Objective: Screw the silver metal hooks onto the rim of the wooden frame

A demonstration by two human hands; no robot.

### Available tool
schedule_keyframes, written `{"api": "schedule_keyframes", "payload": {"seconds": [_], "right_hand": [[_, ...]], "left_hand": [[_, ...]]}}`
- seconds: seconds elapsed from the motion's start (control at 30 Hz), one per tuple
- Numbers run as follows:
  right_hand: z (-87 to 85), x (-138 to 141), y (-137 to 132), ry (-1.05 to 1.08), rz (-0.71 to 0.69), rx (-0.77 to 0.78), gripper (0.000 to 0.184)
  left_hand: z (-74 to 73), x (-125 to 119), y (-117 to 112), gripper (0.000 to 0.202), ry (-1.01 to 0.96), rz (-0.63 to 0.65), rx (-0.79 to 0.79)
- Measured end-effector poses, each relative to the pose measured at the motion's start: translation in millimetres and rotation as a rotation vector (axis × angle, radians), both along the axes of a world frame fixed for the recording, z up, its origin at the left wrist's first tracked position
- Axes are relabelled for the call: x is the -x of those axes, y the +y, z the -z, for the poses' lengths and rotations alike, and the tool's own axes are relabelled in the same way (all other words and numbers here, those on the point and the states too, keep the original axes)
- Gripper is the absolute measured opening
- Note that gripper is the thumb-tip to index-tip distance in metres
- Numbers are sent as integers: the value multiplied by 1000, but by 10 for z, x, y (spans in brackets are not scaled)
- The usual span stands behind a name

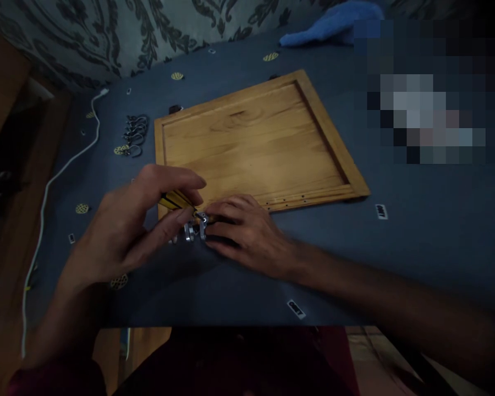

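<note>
Now, below the near left corner of the tabletop (pixel 235 302), a deep maroon sleeve (pixel 60 379) is seen, softly rumpled, with the left forearm (pixel 72 308) left bare above its cuff end. Across to the right forearm (pixel 367 291), and there it's bared all along the stretch shown. Both the left hand (pixel 124 225) and the right hand (pixel 251 236) are ungloved. Beyond the tabletop's near edge, a dark plum-maroon top (pixel 231 363) is worn, apparently reddened toward the right, though much is swallowed by shadow.
</note>
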State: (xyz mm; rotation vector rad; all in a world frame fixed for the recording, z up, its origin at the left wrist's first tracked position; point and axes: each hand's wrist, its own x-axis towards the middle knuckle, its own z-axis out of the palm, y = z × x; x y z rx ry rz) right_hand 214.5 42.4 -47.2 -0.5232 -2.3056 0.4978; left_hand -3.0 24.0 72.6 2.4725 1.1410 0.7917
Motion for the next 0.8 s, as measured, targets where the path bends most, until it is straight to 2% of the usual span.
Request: {"api": "schedule_keyframes", "payload": {"seconds": [0.1,0.27,0.37,0.47,0.8], "right_hand": [[1,1,-2,5,4,-3,16],[-12,0,-4,3,0,2,15],[-17,-4,-3,-20,1,17,15],[-12,-6,-3,-18,1,11,16],[7,-6,-1,-14,-12,0,18]], "left_hand": [[55,-27,29,23,27,-48,-33],[101,-78,-3,36,49,-106,-220],[69,-96,-34,36,85,-110,-201],[28,-98,-48,32,127,-60,-182],[-20,-58,-11,36,177,22,-161]]}}
